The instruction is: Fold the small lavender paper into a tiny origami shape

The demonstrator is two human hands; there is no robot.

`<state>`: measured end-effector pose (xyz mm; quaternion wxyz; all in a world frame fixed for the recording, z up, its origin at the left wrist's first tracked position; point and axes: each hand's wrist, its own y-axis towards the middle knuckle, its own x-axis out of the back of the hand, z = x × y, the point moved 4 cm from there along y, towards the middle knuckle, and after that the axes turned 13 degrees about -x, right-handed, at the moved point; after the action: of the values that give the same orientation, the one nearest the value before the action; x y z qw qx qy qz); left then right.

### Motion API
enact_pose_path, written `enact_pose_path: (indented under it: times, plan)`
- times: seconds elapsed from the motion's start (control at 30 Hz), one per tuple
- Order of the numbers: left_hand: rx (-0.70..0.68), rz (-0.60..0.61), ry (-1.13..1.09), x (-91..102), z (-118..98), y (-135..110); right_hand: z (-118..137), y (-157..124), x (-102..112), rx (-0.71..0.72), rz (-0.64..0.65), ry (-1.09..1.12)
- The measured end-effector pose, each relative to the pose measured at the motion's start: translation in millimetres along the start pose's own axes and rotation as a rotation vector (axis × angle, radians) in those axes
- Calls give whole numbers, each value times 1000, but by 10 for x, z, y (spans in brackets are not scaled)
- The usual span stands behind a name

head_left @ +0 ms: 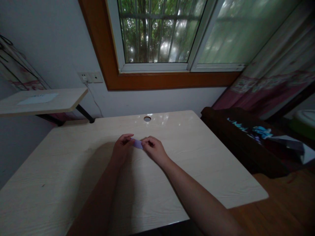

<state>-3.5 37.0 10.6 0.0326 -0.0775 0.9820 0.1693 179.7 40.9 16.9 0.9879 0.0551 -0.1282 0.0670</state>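
Observation:
Between my hands is a small, flat purple piece [137, 143] that looks like folded paper. My left hand [122, 147] pinches its left end between thumb and fingers. At the opposite end, the fingertips of my right hand [155, 148] are closed on it. Both hands are just over the pale wood-grain table [197, 164], toward its far half. The fingers cover the ends of the purple piece, so its full shape is hidden.
A raised shelf [71, 100] with a paper sheet [38, 98] stands at the left. Beyond my hands is a round cable hole [147, 119]. A dark brown piece of furniture [231, 141] holding crumpled blue items [262, 131] stands to the right. A window sits above.

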Motion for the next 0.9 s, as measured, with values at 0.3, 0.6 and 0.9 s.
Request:
enact_pose_path:
  times: [0.3, 0.6, 0.9]
  plan:
    - [7, 216, 231, -111, -103, -37, 35, -3, 41, 41, -56, -16]
    - [-31, 232, 269, -108, -86, -37, 31, -3, -3, 55, -4, -79]
    - [-35, 220, 338, -75, -130, -24, 38, 0, 25, 22, -42, -42]
